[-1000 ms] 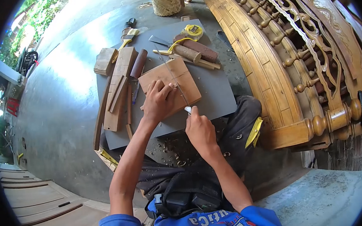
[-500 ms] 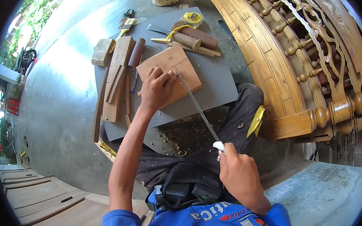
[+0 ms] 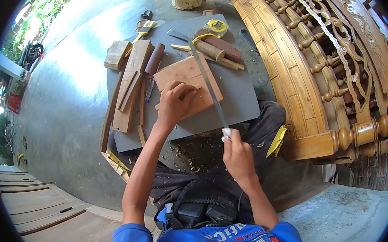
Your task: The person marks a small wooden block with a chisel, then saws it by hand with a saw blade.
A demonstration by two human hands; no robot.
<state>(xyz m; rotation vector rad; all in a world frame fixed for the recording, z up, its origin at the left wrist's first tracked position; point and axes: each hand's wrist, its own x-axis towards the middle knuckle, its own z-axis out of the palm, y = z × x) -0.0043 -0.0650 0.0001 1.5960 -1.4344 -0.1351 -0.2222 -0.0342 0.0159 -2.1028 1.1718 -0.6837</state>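
Observation:
My right hand (image 3: 240,160) is wrapped around the white-covered end of a long, narrow metal file (image 3: 210,86). The blade slants up and away across the right part of a flat wooden block (image 3: 179,71). My left hand (image 3: 174,103) rests on that block with its fingers pinched on a small wooden piece (image 3: 196,89), mostly hidden by the fingertips. The file passes just right of these fingertips, and its far end overlaps the sanding rolls. Beneath the block lies a grey board (image 3: 242,104).
Left on the board are wood strips (image 3: 126,92), a brown cylinder (image 3: 155,58), a blue pen (image 3: 149,91) and a brush (image 3: 142,33). A yellow tape measure (image 3: 217,27), a chisel (image 3: 178,34) and sandpaper-like rolls (image 3: 225,47) lie at the back. Carved wooden furniture (image 3: 285,78) stands to the right.
The file has moved forward and right, its far end now reaching past the block. My right hand has followed it up and slightly left. My left hand keeps its pinch on the block.

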